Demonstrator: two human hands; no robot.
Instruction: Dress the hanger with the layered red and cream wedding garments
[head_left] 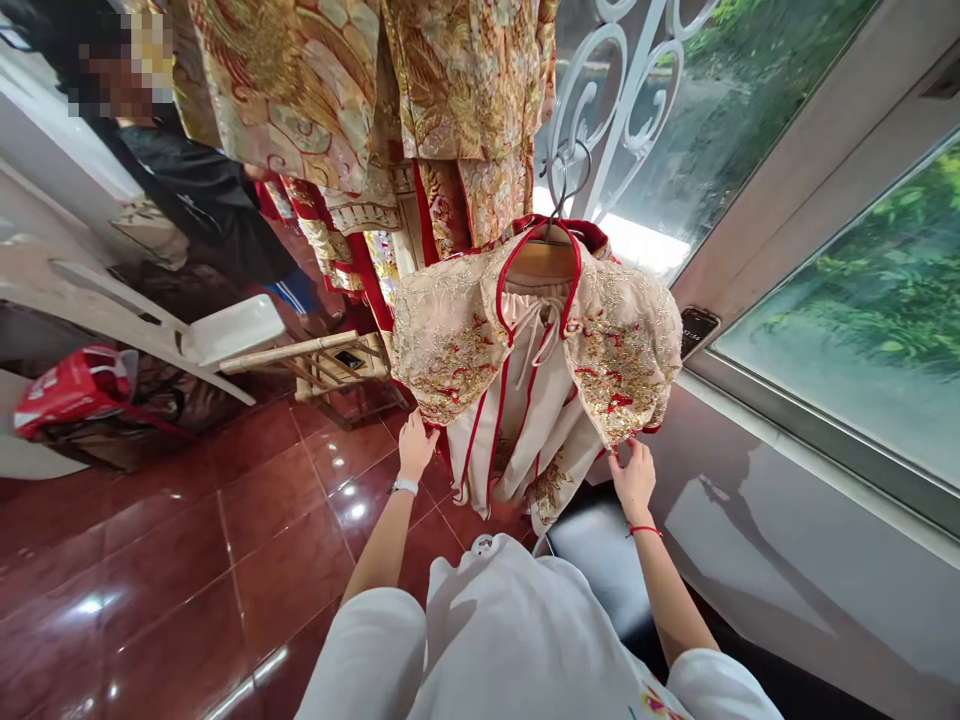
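Observation:
In front of me a cream embroidered cape (457, 335) with red piping, gold sequins and a tied ribbon at the neck hangs on a wooden hanger (541, 258). The hanger's metal hook (564, 180) goes up to the white window grille. My left hand (417, 446) pinches the cape's lower edge on the left. At the lower right edge, my right hand (632, 476) pinches the hem between thumb and fingers. Below and behind the cape hangs a long cream garment (491, 440) with red trim.
Gold and red embroidered garments (465, 80) hang behind. On the left are a person in dark clothes (202, 200), a bamboo chair (315, 355), a white chair (232, 330) and a red bag (75, 390). A phone (697, 330) leans by the window frame. A black seat (604, 560) stands below.

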